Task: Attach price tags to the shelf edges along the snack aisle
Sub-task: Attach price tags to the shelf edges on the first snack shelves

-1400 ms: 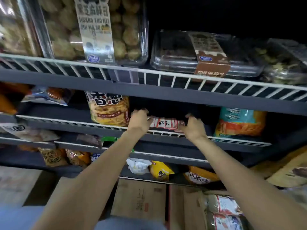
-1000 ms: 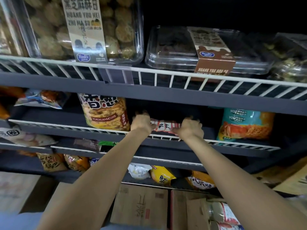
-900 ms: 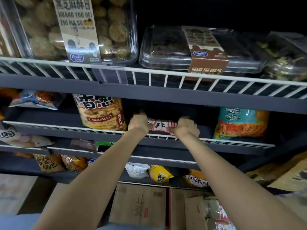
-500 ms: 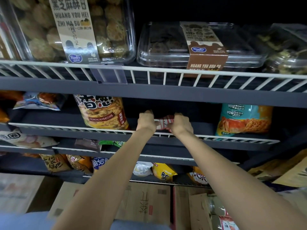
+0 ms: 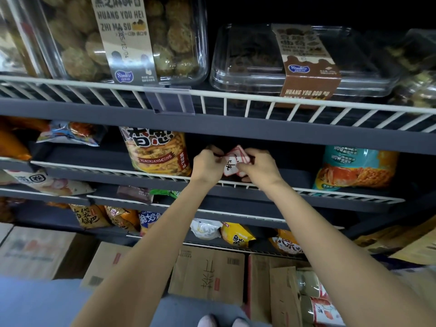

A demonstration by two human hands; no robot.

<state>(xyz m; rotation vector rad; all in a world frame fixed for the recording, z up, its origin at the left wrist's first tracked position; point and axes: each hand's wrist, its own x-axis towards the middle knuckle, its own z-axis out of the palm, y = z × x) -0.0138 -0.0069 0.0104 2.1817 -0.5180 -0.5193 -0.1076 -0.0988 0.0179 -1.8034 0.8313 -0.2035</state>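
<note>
1. Above the white wire rail (image 5: 330, 192) of the middle shelf, both hands met at a bunch of red-bordered price tags (image 5: 233, 162).
2. Left hand (image 5: 207, 165) had its fingers curled, pinching the tags' left edge; right hand (image 5: 260, 167) had its fingers curled round the right side of the bunch.
3. Just to the left stood a yellow snack bag (image 5: 158, 152) marked XIAOXIANGCONG; well to the right, a teal and orange bag (image 5: 358, 168).
4. A clear, empty tag holder (image 5: 169, 100) hung on the upper shelf's rail, below a clear tub of biscuits (image 5: 132, 36).
5. Handwriting on the front tag was too small to read, and the fingertips were hidden behind the tags.
6. Cardboard boxes (image 5: 207, 272) sat on the floor below.
</note>
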